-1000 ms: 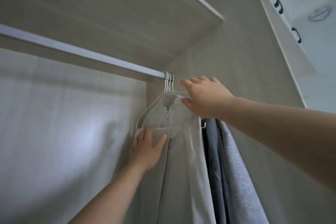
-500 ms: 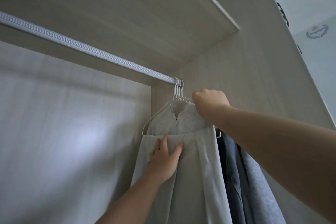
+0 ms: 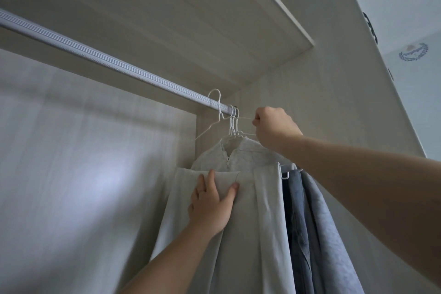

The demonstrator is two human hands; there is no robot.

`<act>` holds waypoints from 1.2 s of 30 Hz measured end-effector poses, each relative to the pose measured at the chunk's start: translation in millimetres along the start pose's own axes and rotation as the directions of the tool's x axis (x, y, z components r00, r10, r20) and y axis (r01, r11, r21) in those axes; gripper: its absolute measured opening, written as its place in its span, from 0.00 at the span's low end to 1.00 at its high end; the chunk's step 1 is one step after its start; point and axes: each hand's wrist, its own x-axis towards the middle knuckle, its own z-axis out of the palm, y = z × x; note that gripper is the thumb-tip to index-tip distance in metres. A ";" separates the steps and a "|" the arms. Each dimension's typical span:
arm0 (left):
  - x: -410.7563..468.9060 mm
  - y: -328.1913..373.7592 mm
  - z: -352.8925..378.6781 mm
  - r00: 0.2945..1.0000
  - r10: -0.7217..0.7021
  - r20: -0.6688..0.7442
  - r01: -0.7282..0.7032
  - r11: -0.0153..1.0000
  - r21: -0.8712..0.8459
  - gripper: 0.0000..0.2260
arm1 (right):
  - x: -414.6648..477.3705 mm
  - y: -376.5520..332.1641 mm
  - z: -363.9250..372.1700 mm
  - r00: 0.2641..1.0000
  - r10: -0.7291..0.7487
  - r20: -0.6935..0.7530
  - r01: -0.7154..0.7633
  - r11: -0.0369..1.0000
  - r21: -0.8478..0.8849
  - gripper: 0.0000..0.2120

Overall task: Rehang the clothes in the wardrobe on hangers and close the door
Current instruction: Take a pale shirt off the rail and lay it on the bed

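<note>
Head: right hand grips hanger at rail's right end.

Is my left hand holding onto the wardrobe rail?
No, the left hand lies flat against the pale garment, well below the rail.

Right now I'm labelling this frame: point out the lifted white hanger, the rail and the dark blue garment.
lifted white hanger (image 3: 219, 108), head view, on the shank of its hook.
rail (image 3: 114, 63), head view, on its bare mid-length.
dark blue garment (image 3: 298, 234), head view, on its hanging fabric.
</note>
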 end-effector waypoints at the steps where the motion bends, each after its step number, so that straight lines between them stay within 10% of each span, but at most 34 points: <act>1: 1.0 2.1 -1.8 1.000 0.012 -0.022 -0.012 1.000 0.001 0.37 | 1.9 -1.0 -3.0 1.000 -0.003 -0.010 0.003 1.000 0.010 0.06; 17: -38.8 78.3 -15.9 0.890 0.321 -0.325 -0.269 0.943 0.195 0.35 | -70.0 68.4 -100.8 0.991 -0.107 -0.086 0.108 0.994 0.006 0.07; 27: -129.9 210.7 32.1 0.699 0.551 -0.456 -0.499 0.832 0.241 0.29 | -146.4 164.7 -258.7 0.996 -0.059 -0.070 0.051 0.992 -0.115 0.07; 36: -218.1 359.3 120.7 0.717 0.622 -0.314 -0.669 0.741 -0.061 0.17 | -239.1 255.9 -436.3 0.998 -0.026 -0.050 0.007 0.938 -0.346 0.07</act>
